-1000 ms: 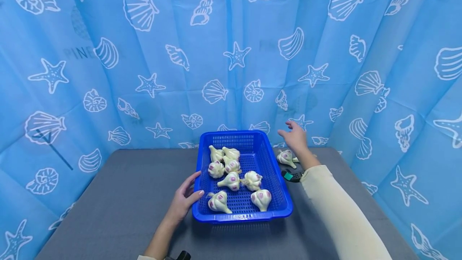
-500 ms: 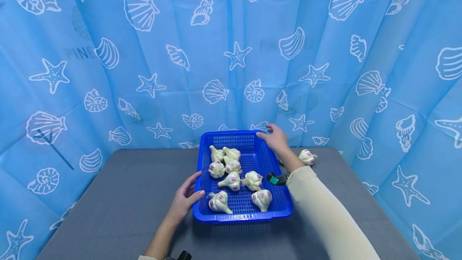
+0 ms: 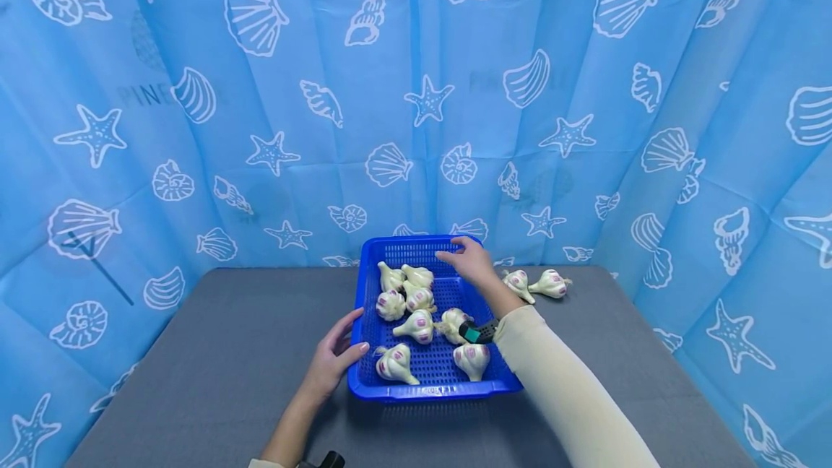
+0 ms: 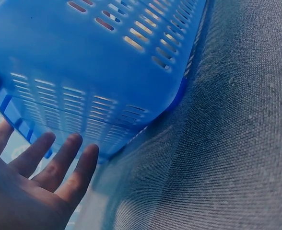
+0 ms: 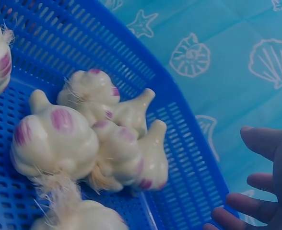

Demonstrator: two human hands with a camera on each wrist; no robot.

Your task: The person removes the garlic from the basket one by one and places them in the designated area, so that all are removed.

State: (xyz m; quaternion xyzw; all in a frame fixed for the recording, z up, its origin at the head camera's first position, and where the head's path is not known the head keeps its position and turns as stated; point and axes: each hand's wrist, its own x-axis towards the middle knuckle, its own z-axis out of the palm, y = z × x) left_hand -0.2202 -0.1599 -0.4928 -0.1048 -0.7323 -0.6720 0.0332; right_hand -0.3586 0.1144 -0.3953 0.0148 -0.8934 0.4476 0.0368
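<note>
A blue plastic basket (image 3: 438, 391) with slotted walls stands on the grey table, holding several garlic bulbs (image 3: 414, 326) with purple marks. At its left side is my left hand (image 3: 330, 361), its thumb and a fingertip touching the rim. In the left wrist view, the fingers (image 4: 59, 167) are spread and fairly straight beside the basket's outer wall. My right hand (image 3: 473, 264) hovers over the far right part of the basket with nothing in it. The right wrist view shows its fingers (image 5: 246, 206) loosely extended, and garlic bulbs (image 5: 54, 139) in the basket.
Two more garlic bulbs (image 3: 518, 284) lie on the table to the right of the basket, close together. A blue curtain (image 3: 425, 128) with white shell prints hangs behind and at both sides of the grey table (image 3: 253, 338).
My right hand has moved left from above the two garlic bulbs on the table to over the basket, still holding nothing. The left hand and the basket have stayed put.
</note>
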